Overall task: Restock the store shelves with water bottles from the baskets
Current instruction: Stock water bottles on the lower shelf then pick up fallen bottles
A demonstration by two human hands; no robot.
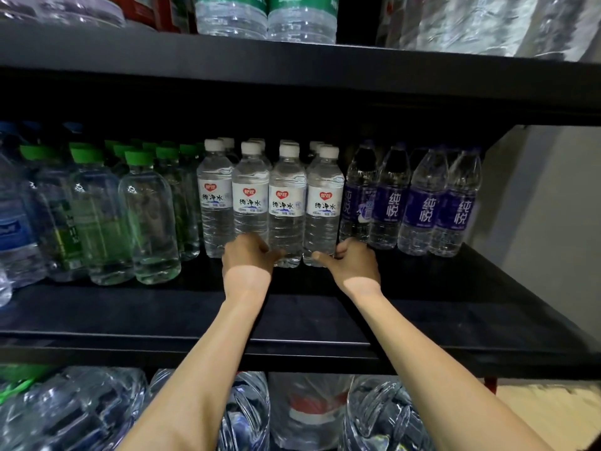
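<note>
Both bare forearms reached forward over the front edge of the black metal shelf [292, 323], wrists nearly level and palms turned toward each other. The left hand [248, 255] sat low at the foot of the third white-capped bottle [287, 203] of clear ribbed plastic. Its fingers curled in at the bottle's left flank and its thumb lay across the front of the base. That grip looked clamped on the bottle, though the fingertips were hidden. The right hand [354, 263] mirrored it on the fourth white-capped bottle [323, 203], with the thumb across the front of the base and the fingers wrapped round the right side, the grip clamped on. Both bottles held clear water, and each wore a white label with a red heart above dark characters. They stood upright on the shelf, long axes vertical, caps up, labels facing the camera. They touched each other in a front row of four, between the green-capped clear bottles [149, 216] to the left and the purple-labelled bottles [390, 203] to the right.
</note>
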